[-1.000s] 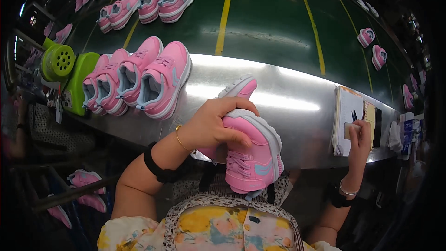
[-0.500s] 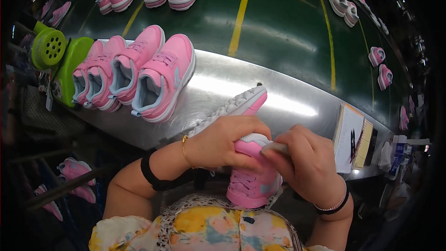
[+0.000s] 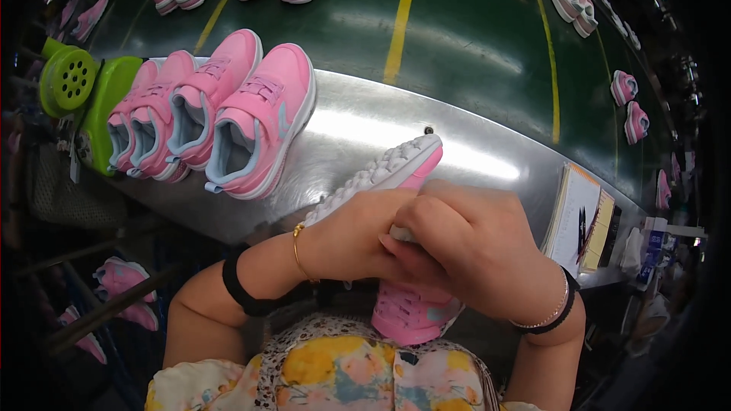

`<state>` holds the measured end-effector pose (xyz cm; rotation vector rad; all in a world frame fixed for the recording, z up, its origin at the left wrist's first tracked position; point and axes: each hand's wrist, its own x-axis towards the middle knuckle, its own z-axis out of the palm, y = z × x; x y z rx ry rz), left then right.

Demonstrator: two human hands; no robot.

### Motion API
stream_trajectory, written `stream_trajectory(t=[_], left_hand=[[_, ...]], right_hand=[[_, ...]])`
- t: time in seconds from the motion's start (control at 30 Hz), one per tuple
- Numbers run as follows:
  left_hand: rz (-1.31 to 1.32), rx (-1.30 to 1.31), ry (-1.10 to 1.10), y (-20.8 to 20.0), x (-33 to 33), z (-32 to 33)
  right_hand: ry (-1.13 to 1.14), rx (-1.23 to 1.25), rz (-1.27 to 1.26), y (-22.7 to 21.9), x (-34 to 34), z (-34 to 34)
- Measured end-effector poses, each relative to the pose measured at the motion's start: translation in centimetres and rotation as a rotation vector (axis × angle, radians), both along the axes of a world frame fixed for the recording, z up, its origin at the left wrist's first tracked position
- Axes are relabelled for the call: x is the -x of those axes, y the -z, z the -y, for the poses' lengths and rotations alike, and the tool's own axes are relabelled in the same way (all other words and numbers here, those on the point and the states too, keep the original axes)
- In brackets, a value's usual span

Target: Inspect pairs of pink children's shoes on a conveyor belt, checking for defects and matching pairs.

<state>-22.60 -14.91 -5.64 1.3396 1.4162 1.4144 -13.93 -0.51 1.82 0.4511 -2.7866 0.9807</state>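
My left hand [image 3: 362, 237] is wrapped around a pink child's sneaker [image 3: 411, 313], held with its laced upper toward my body. Over the sneaker's sole end, my right hand [image 3: 480, 251] is closed and bent across my left fingers. A small pale piece [image 3: 402, 234] shows at the right fingertips; its kind I cannot make out. Both hands cover much of the sneaker. Just beyond them, a second pink sneaker [image 3: 381, 175] lies on its side with its white, bumpy sole exposed.
Several pink sneakers [image 3: 259, 122] stand in a row on the metal ledge [image 3: 365, 99], left, beside a bright green device [image 3: 106, 106]. Beyond lies a green conveyor belt [image 3: 472, 38] with more shoes. At right are an open notebook [image 3: 567, 217] and pens [image 3: 585, 230].
My right hand has moved left and up over the sneaker, now overlapping my left hand. Part of the sneaker that showed between the hands is now covered. The view has shifted slightly.
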Motion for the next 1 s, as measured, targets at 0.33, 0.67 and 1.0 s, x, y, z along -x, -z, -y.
stream_trajectory(t=[0.33, 0.67, 1.0], left_hand=[[0.003, -0.023, -0.047, -0.1, -0.2, -0.1], [-0.111, -0.035, -0.057, 0.0, 0.1, 0.4], [-0.147, -0.03, -0.062, 0.2, -0.1, 0.3]], right_hand=[[0.114, -0.03, 0.07, -0.2, -0.9, -0.2], [0.327, 0.054, 0.272, 1.5, -7.0, -3.9], [0.916, -0.484, -0.042, 11.3, -15.3, -5.6]])
